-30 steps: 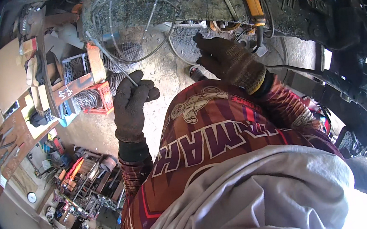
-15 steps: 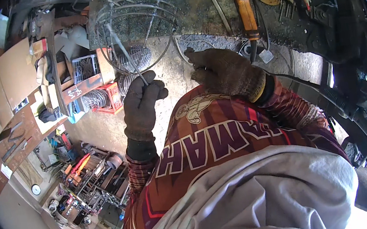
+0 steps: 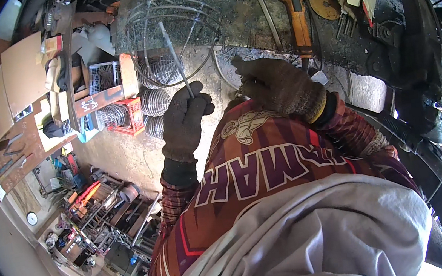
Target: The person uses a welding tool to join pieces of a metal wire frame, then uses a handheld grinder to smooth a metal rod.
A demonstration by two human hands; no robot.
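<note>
My left hand (image 3: 185, 124), in a dark knitted glove, is closed round the lower end of a thin grey metal rod (image 3: 173, 54). The rod points away from me and leans slightly left, passing in front of a round wire frame (image 3: 216, 42) at the bench edge. To the right, my gloved right hand (image 3: 281, 87) is held in front of my chest, its fingers stretched leftward and the thumb apart. Nothing shows in it. A curved wire (image 3: 219, 71) hangs just left of its fingertips.
An orange angle grinder (image 3: 295, 10) lies on the dark bench (image 3: 238, 9), beside a brown disc (image 3: 324, 5) and a bent rod (image 3: 263, 11). Coiled wire pieces (image 3: 155, 102) stand below, near a red crate (image 3: 133, 115). A black cable (image 3: 402, 129) runs along my right side.
My left hand has moved right with the rod, which stands a little steeper. My right hand has shifted slightly right. The whole view has shifted a little.
</note>
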